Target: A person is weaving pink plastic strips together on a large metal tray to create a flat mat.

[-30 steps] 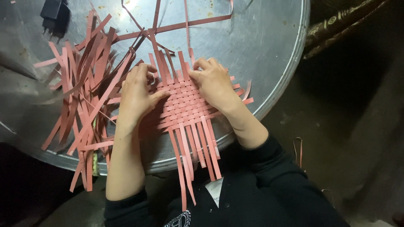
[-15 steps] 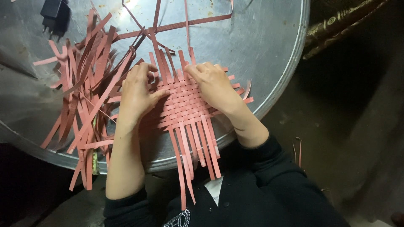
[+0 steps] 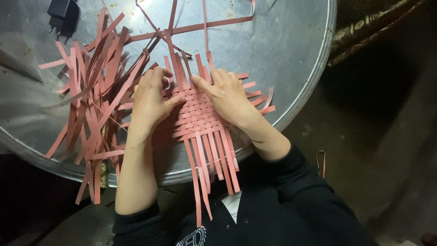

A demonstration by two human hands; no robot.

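- Nearest to me, my dark sleeves [image 3: 291, 191] come up from the bottom edge, the left one pushed back so that forearm is bare.
- The long free ends [image 3: 205, 168] of the pink paper strips hang off the near rim of the bench [image 3: 314, 77], a round, shiny metal top, and reach down over my lap.
- Just beyond them lies the woven mat [image 3: 198, 116] of pink strips, a tight over-and-under square flat on the metal, near the rim closest to me.
- My left hand [image 3: 150, 98] rests on the mat's left edge; its grip is not clenched, the fingers curl lightly with the thumb lying across the weave, pressing rather than grasping anything.
- My right hand [image 3: 227, 95] lies flat on the mat's right half, grip released, palm down, the forefinger stretched toward the strips that stand up at the far edge.
- Short strip ends [image 3: 257, 95] stick out to the right of that hand, toward the rim.
- To the left of my left hand, a loose heap of spare pink strips [image 3: 91, 100] sprawls across the metal, some crossing each other, a few overhanging the near rim.
- Farther off, a few long strips [image 3: 191, 28] run across the middle of the bench, away from the mat.
- At the far left corner sits a small black plug adapter [image 3: 59, 11], well apart from the weaving.
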